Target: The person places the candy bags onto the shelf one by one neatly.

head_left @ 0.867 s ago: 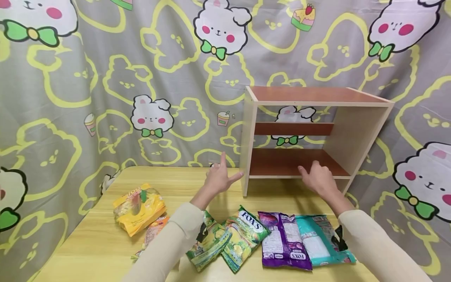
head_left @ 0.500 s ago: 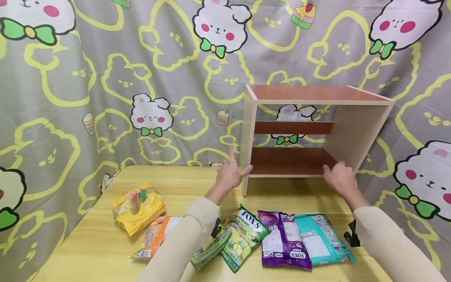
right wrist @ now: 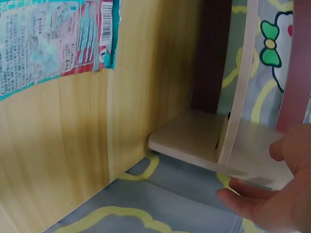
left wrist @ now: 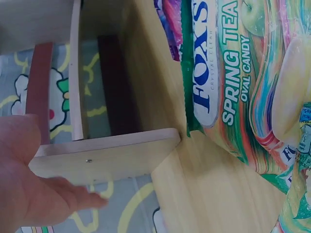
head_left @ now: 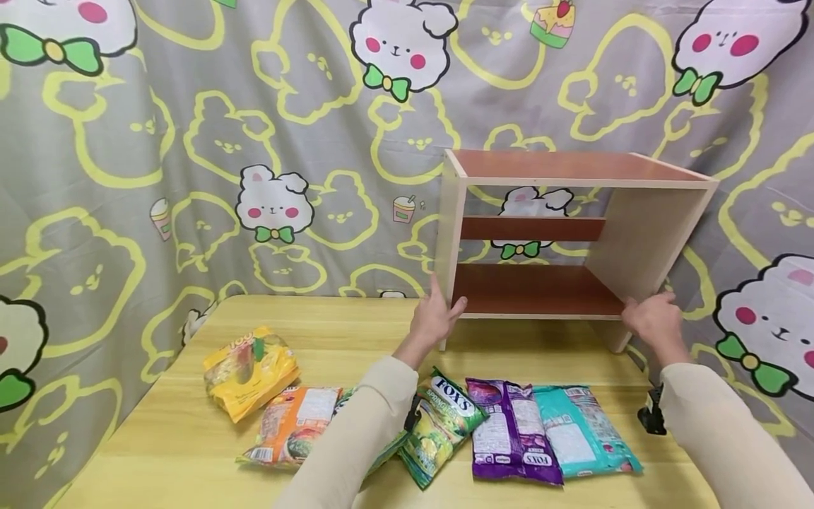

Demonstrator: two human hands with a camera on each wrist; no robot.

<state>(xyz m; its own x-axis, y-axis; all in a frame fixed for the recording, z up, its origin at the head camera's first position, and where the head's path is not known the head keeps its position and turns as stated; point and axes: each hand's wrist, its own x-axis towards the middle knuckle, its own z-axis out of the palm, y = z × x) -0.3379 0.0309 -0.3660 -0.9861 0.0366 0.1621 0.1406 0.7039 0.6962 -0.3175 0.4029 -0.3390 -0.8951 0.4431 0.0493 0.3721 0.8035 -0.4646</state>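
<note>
A small wooden shelf unit (head_left: pixel 572 166) with pale side panels and reddish-brown boards stands at the back right of the table. My left hand (head_left: pixel 432 322) is at its left side panel, index finger pointing up. In the left wrist view, the thumb is inside the panel and the straight fingers outside. At the right panel is my right hand (head_left: pixel 656 326), thumb on the inner side. The right wrist view shows its loosely bent fingers (right wrist: pixel 248 201) below the panel's outer face, with a gap visible. Whether either hand touches the wood I cannot tell.
In front of the shelf lie a green Fox's candy bag (head_left: pixel 445 420), a purple bag (head_left: pixel 516 438) and a teal bag (head_left: pixel 585 435). Farther left are an orange bag (head_left: pixel 295 424) and a yellow bag (head_left: pixel 251 378). A patterned curtain (head_left: pixel 356 212) hangs behind the table (head_left: pixel 165 438).
Both hands have moved right, the left to the shelf's left panel, the right from before the lower board to the right panel. The shelf and bags stay put.
</note>
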